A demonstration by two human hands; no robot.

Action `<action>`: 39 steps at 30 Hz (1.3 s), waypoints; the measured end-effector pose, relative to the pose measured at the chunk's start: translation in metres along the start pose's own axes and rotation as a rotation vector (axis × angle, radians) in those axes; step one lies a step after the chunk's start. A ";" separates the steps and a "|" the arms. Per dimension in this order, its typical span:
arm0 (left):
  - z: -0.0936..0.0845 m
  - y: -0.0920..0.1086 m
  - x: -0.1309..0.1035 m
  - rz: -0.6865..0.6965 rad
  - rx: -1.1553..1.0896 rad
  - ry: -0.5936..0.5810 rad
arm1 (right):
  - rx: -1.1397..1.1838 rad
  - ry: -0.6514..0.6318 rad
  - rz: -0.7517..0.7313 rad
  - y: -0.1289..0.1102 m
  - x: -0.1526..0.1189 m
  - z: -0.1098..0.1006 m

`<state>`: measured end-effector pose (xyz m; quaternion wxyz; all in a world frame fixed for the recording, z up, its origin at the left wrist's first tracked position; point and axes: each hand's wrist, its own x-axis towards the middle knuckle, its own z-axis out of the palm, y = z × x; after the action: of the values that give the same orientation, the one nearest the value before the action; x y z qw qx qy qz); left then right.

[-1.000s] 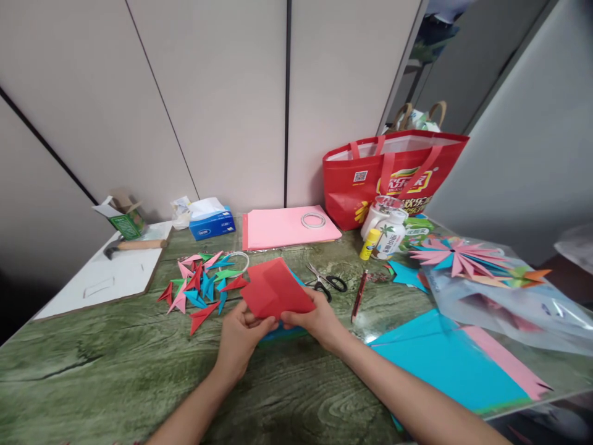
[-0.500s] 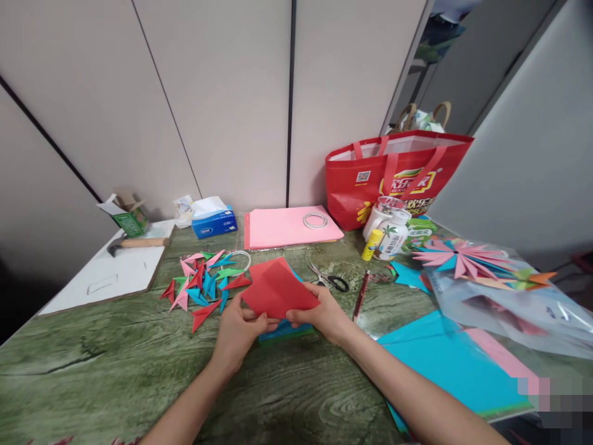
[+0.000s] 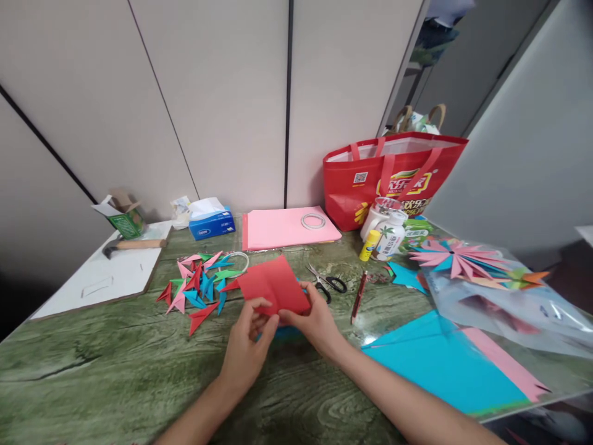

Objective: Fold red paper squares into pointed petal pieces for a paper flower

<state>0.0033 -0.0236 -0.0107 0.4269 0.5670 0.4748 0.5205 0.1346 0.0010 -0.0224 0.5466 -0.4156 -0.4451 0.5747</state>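
Note:
Both hands meet at a red paper square (image 3: 273, 284) with a crease across it, held a little above the table. My right hand (image 3: 312, 318) grips its lower right edge between thumb and fingers. My left hand (image 3: 252, 334) has its thumb at the lower corner and its fingers curled at the lower left edge. Beneath the red square, a bit of blue paper (image 3: 288, 332) shows. Left of it lie several small folded paper pieces (image 3: 199, 287) in red, pink, blue and green. Scissors (image 3: 328, 281) with black handles rest just to the right.
Pink sheets (image 3: 282, 228) with a tape roll, a tissue box (image 3: 212, 224) and a red bag (image 3: 343, 191) stand along the back. A pencil (image 3: 359, 298), glue stick (image 3: 369, 245), blue sheets (image 3: 445, 364) and paper flower (image 3: 458, 256) are right; a hammer (image 3: 139, 244) lies left.
The red square has turned and tilted slightly, and a crease now shows on it. My left hand has shifted right, its thumb now near my right thumb. The view has moved slightly.

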 end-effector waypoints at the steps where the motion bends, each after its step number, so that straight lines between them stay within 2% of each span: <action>1: -0.001 -0.001 0.000 -0.001 0.062 0.029 | -0.037 -0.020 -0.020 0.001 -0.002 0.001; 4: -0.010 -0.005 0.005 0.016 0.196 0.108 | -0.035 -0.145 -0.075 0.004 -0.004 -0.001; 8: -0.024 -0.006 0.016 0.045 0.228 0.026 | -0.127 -0.319 -0.163 0.002 -0.001 -0.010; 13: -0.029 -0.004 0.022 0.014 0.198 0.067 | -0.209 -0.301 -0.257 -0.007 0.000 -0.015; 17: -0.028 -0.003 0.024 0.007 0.149 0.125 | -0.514 -0.409 -0.393 -0.010 -0.002 -0.017; 19: -0.028 -0.003 0.024 -0.012 0.119 0.135 | -0.609 -0.442 -0.411 -0.010 -0.003 -0.017; 22: -0.028 -0.006 0.023 -0.039 0.062 0.117 | -0.574 -0.406 -0.382 -0.008 -0.003 -0.016; 27: -0.025 -0.009 0.021 -0.104 0.028 -0.001 | -0.448 -0.284 -0.327 -0.006 0.002 -0.016; 33: -0.022 -0.007 0.018 -0.100 0.071 0.040 | -0.281 -0.063 -0.161 -0.006 0.005 -0.013; 35: -0.021 -0.005 0.017 -0.088 0.084 0.057 | -0.220 -0.054 -0.114 -0.006 0.004 -0.012; 39: -0.019 -0.003 0.016 -0.075 0.097 0.087 | -0.170 -0.116 -0.090 -0.005 0.002 -0.012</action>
<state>-0.0155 -0.0080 -0.0091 0.3972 0.5455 0.5384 0.5047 0.1470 0.0039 -0.0206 0.5081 -0.4061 -0.5413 0.5328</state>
